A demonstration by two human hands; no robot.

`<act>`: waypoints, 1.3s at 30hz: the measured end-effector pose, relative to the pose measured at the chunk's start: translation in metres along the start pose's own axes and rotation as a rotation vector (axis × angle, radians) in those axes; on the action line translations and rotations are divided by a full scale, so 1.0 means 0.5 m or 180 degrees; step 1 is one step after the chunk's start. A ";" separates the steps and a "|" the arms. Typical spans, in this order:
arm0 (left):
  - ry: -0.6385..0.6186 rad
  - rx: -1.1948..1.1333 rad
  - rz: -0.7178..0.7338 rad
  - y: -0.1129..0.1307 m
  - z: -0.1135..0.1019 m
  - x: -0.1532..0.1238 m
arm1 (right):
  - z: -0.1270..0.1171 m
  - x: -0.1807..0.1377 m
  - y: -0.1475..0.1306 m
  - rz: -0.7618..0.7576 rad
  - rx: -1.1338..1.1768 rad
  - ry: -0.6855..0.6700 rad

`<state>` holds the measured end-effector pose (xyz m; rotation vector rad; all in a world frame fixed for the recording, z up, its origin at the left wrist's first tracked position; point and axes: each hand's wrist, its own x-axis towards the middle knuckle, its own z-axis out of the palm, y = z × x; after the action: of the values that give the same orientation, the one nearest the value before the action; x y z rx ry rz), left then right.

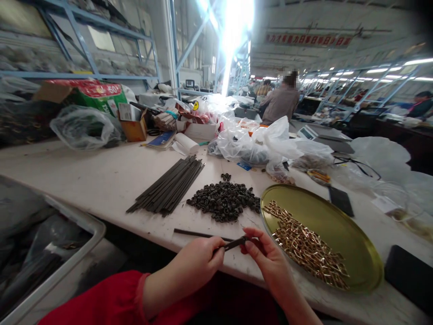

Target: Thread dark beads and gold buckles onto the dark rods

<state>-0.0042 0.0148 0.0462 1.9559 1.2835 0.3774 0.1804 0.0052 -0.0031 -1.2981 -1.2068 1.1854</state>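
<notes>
My left hand (199, 258) is closed, pinching a dark narrow strap (233, 244) near the table's front edge. The strap's other end is between the fingers of my right hand (267, 255), also closed; whether a small ring sits there I cannot tell. Behind them another dark strap (192, 233) lies on the table. Beyond my hands is a heap of small black loops (225, 201), with a bundle of dark straps (169, 185) to its left. On the right, many gold-coloured metal buckles (311, 248) lie in a round gold tray (324, 210).
Clear plastic bags (257, 142) crowd the table's back. A black phone-like slab (341, 201) lies beyond the tray, a dark flat object (411, 275) at right. A white bin (91, 230) stands below left. A person (280, 104) is further off.
</notes>
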 end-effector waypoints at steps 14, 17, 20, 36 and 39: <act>0.0009 -0.0327 -0.0020 0.016 0.039 0.021 | 0.018 -0.022 0.000 0.0514 0.0745 0.0103; 0.0027 -0.0317 0.0032 0.018 0.044 0.022 | 0.021 -0.026 0.013 0.0506 0.0689 0.0165; 0.0061 -0.0008 0.0000 0.018 0.055 0.023 | 0.024 -0.035 0.026 0.0128 0.0058 0.0308; -0.0114 0.0063 -0.0143 0.006 0.066 0.014 | 0.035 -0.045 0.038 0.1116 0.1693 -0.0283; -0.0418 -0.0079 -0.0163 0.005 0.054 0.006 | 0.028 -0.050 0.036 0.1123 0.1563 -0.0049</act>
<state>0.0150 0.0053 0.0294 1.8907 1.2361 0.2344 0.1665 -0.0201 -0.0210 -1.1457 -0.6436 1.6244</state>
